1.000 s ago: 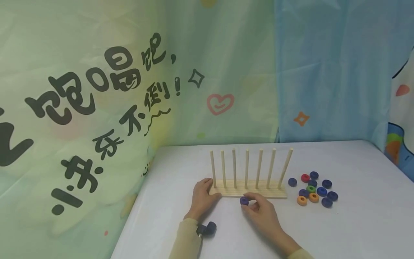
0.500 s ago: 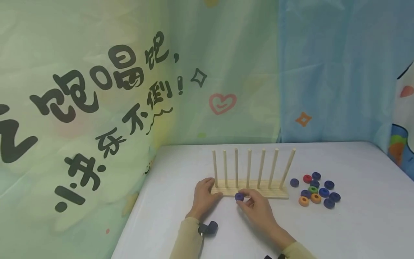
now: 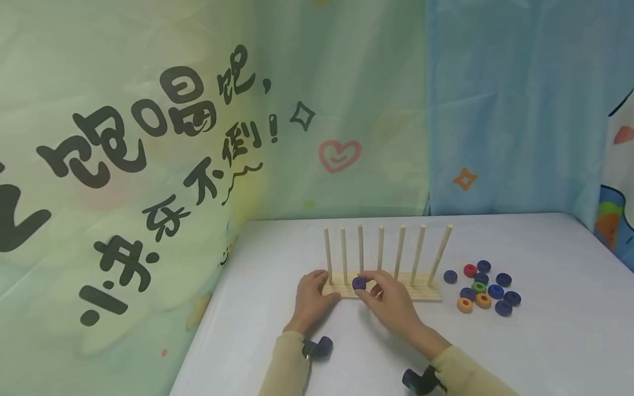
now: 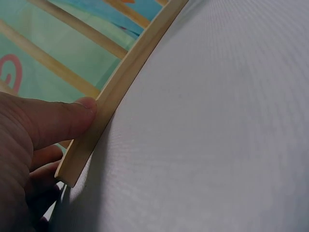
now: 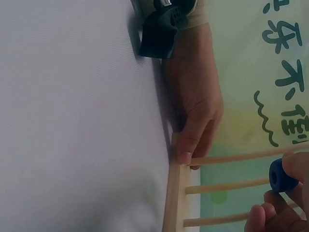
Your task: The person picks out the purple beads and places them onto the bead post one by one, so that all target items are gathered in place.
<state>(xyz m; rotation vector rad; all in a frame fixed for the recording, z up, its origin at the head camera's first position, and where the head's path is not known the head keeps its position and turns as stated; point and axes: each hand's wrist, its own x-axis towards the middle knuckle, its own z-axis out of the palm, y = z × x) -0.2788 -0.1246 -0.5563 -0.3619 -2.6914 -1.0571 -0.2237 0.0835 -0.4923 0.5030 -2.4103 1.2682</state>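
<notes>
A pale wooden peg rack with several upright dowels stands on the white table. My left hand grips its left end. In the left wrist view the thumb presses the front edge of the base and the other fingers lie behind it. My right hand pinches a dark blue ring between thumb and fingertips. The ring overlaps the lower part of the third dowel from the left in the head view. In the right wrist view its hole shows, and the blue ring is apart from the base.
Right of the rack lie several loose rings: dark blue ones, a red one, a green one and orange ones. Printed curtains hang behind and left of the table.
My right hand has moved left and up with the blue ring, from in front of the rack to over its base. My left hand keeps its grip on the rack's end.
</notes>
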